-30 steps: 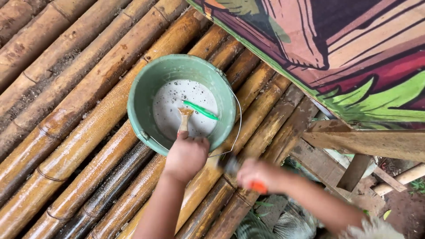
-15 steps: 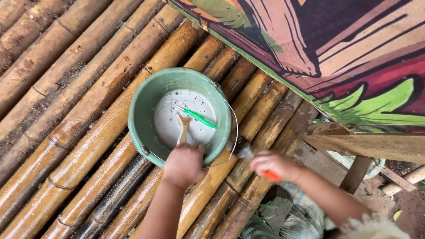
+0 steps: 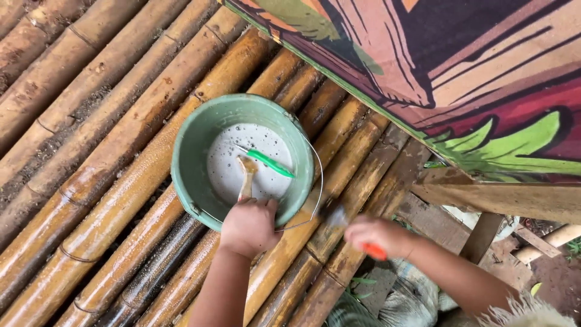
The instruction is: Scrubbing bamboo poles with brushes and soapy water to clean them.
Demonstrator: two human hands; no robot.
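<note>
A painted board (image 3: 484,91) leans over a floor of bamboo poles (image 3: 91,181). On the poles stands a green bucket (image 3: 193,157) holding white liquid, with a green-handled tool (image 3: 269,163) lying in it. The left hand (image 3: 249,227) is closed round a wooden stick (image 3: 246,181) whose tip is dipped in the liquid; this looks like stirring or loading. The right hand (image 3: 378,236), just beside the bucket over the poles, grips an orange-handled tool (image 3: 357,233), its blurred blade pointing toward the bucket. A next move would likely need the stick lifted clear without tipping the bucket.
</note>
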